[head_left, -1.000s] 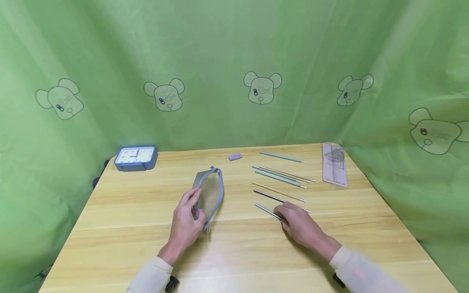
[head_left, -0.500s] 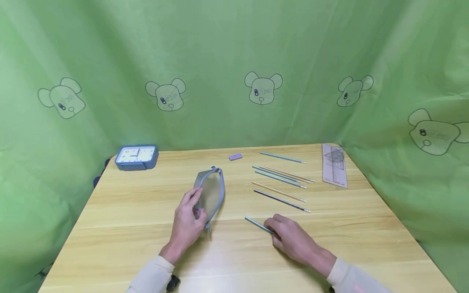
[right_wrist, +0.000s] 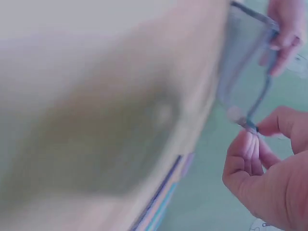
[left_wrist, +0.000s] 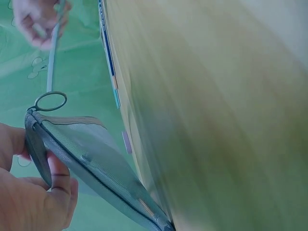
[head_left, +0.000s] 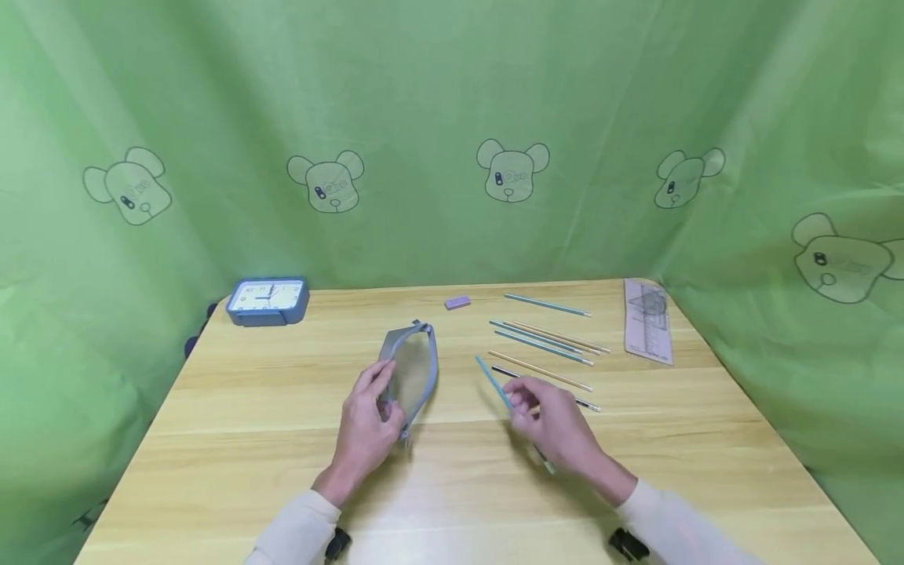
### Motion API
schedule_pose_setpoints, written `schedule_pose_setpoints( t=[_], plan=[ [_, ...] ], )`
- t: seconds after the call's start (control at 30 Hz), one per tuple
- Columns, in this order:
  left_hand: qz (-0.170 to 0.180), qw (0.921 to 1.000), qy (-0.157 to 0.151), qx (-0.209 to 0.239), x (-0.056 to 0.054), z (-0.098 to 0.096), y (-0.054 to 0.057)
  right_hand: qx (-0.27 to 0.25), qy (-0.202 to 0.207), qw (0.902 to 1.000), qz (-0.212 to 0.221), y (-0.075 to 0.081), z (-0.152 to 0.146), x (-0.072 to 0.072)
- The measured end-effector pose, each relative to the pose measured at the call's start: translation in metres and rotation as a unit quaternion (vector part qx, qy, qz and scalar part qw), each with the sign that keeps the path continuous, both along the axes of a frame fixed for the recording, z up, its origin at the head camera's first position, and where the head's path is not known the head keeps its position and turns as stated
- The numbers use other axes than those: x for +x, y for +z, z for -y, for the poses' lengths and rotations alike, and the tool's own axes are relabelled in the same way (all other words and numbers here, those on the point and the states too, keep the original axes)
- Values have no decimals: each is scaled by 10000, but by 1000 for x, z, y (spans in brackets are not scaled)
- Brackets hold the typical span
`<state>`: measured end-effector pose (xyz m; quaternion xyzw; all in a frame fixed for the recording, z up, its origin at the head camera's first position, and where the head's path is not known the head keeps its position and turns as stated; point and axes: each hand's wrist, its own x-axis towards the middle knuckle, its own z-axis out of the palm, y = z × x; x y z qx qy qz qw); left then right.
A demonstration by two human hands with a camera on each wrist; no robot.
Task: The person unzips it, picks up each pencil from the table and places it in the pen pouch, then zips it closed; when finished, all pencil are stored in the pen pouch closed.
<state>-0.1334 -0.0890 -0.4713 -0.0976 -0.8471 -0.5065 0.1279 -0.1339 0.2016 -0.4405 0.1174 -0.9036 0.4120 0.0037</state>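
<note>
My left hand [head_left: 367, 420] grips the near-left edge of a grey zippered pencil case [head_left: 413, 369], its mouth spread wide. Thumb and fingers pinch the fabric by the zip in the left wrist view, where a ring-shaped pull [left_wrist: 50, 101] hangs at one end. To the right of the case, my right hand [head_left: 554, 424] pinches a light blue pencil [head_left: 493, 383] partway along its length. That pencil is raised and slanted, one end pointing up and left. Behind the right hand lies a dark pencil [head_left: 589, 406], partly hidden by the fingers.
Several blue and yellow pencils [head_left: 540, 371] lie on the wooden table [head_left: 233, 439] beyond my right hand. A purple eraser [head_left: 457, 302] and a blue clock [head_left: 267, 301] stand toward the back. A ruler set [head_left: 647, 322] lies far right. Green curtains [head_left: 424, 235] enclose the table.
My right hand has drawn the light blue pencil away from the others toward me, then lifted and turned it so its far end points upward. The left hand keeps its grip on the case.
</note>
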Motion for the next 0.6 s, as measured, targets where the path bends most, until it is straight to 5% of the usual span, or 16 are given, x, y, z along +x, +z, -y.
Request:
schedule_pose_setpoints(
  t=[0.13,0.3,0.43,0.6],
  plan=[
    [30,10000,2,18,1,-2,0,-922,-215,9943,491,20,16,-19],
    [2,10000,-7,72,2,-4,0,-2075,-338,9654,1543,31,46,-36],
    [-79,9999,-18,83,3,-7,1,-2246,-263,9487,2208,25,70,-45],
    [-174,9998,-47,-16,5,-10,2,-2042,-203,9437,2594,15,96,-58]
  ],
)
